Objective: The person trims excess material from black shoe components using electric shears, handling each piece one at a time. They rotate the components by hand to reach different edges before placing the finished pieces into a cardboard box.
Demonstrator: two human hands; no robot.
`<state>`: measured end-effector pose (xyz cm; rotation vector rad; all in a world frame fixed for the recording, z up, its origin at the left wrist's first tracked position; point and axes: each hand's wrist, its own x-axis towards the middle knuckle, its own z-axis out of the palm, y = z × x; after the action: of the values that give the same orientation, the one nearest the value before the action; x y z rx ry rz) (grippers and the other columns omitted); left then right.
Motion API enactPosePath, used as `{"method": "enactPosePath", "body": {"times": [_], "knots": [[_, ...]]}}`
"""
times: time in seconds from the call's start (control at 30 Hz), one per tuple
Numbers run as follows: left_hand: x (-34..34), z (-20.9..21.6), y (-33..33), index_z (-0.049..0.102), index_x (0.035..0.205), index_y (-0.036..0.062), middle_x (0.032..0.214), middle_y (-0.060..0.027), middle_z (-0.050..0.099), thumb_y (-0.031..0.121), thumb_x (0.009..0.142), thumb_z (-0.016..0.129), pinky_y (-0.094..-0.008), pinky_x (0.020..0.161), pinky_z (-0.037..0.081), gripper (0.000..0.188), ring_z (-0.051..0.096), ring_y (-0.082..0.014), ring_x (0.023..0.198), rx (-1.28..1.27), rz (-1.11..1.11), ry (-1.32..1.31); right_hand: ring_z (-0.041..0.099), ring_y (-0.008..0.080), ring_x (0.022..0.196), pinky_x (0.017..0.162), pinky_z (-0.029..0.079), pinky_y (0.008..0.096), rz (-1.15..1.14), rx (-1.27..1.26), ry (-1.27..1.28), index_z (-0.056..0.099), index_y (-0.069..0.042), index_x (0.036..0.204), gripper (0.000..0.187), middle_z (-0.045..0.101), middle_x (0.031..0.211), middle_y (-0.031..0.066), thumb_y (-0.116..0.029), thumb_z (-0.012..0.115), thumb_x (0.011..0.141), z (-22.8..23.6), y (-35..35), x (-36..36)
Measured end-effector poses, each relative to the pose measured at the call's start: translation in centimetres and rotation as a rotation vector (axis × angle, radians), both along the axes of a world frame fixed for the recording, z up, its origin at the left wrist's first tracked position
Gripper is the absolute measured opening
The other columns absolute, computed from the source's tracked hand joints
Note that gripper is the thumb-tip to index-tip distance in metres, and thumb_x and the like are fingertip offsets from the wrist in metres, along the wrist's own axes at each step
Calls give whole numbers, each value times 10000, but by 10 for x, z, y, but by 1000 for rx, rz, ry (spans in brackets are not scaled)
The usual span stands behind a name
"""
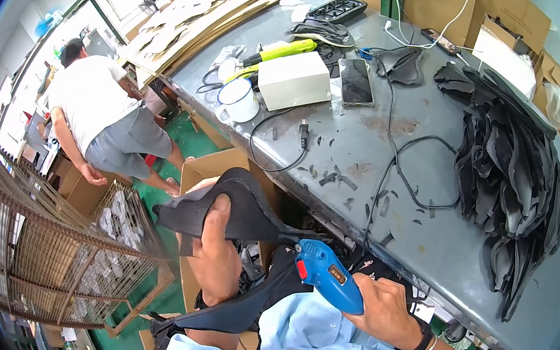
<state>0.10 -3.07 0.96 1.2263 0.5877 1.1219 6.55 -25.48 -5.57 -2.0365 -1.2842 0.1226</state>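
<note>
My left hand (217, 260) grips a curved dark-grey padded fabric piece (245, 206), thumb on top and fingers hidden beneath. In my right hand (386, 310) are blue electric scissors (331, 279) with a red button on the side. Their tip points left at the narrow right end of the fabric piece; whether the blades touch it I cannot tell. Both hands are in front of the table's near edge, above my lap. A dark strip of cloth (228, 315) lies over my left forearm.
On the grey table (419, 241) lie a heap of dark fabric pieces (511, 168), small scraps, black cables, a phone (356, 83), a white box (294, 81) and a mug (238, 100). A cardboard box (215, 163), a wire cage (60, 260) and a bending person (107, 105) are leftward.
</note>
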Motion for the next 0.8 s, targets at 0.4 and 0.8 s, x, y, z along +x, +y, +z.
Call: {"method": "enactPosePath", "body": {"times": [0.4, 0.8], "knots": [[0, -6, -13, 542, 1188, -31, 1117, -118, 613, 108, 889, 546, -345, 927, 463, 330, 594, -211, 1031, 92, -54, -31, 612, 307, 579, 552, 472, 368, 18, 68, 87, 500, -17, 1053, 534, 618, 692, 118, -146, 776, 614, 0, -2, 0], [0, -15, -33, 535, 1186, -51, 1142, -124, 597, 124, 872, 559, -333, 937, 450, 360, 586, -201, 1046, 47, 18, -28, 649, 292, 599, 546, 507, 363, 12, 79, 140, 484, -13, 1086, 542, 637, 745, 153, -185, 782, 667, 5, -1, -4]]}}
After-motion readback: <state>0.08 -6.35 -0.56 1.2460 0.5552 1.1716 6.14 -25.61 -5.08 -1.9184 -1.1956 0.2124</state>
